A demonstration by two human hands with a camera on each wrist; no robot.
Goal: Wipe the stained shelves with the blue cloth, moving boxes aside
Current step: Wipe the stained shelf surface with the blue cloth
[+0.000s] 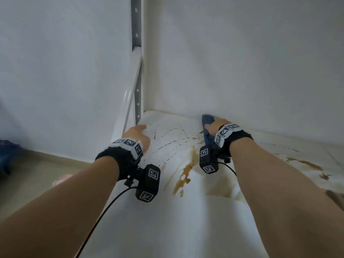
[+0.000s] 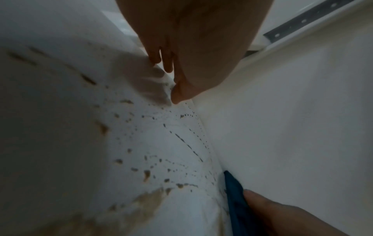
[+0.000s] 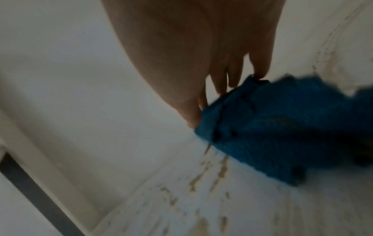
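The white shelf carries brown stains and dotted splashes across its middle. My right hand lies with straight fingers pressed on the blue cloth, which sits bunched on the shelf against the back wall. In the left wrist view the cloth shows as a thin blue strip along the wall. My left hand rests flat near the shelf's left back corner, fingers straight and holding nothing. No boxes are in view.
A grey perforated upright stands at the shelf's left back corner, with a white rail slanting down beside it. More brown stains spread to the right. Beige floor lies left of the shelf, with something blue at the far left.
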